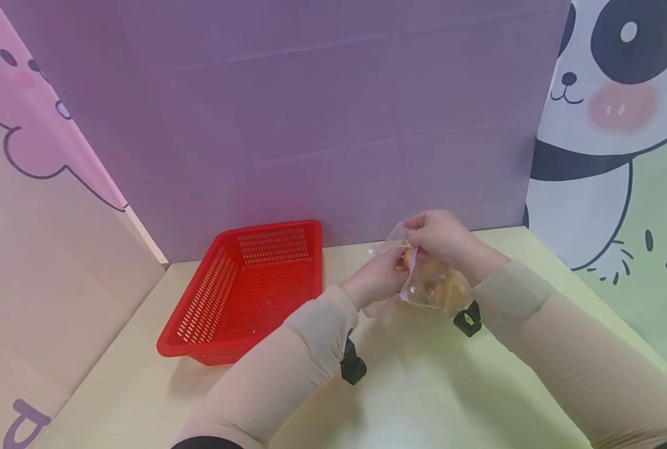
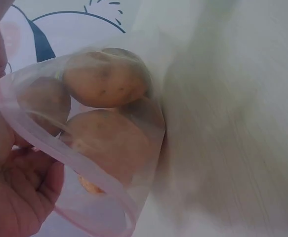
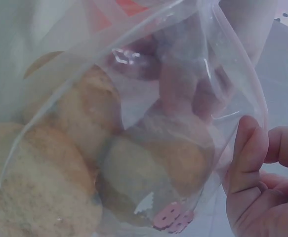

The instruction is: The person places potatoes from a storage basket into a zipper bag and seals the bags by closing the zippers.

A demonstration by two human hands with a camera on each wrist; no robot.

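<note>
A clear plastic zip bag [image 1: 431,284] with a pink seal strip holds several round, brown, potato-like lumps [image 2: 106,79] and hangs just above the pale wooden table [image 1: 423,386]. The left hand [image 1: 375,277] pinches one edge of its mouth; the right hand [image 1: 437,237] pinches the other from above. To their left on the table stands an empty red perforated plastic basket [image 1: 243,290].
</note>
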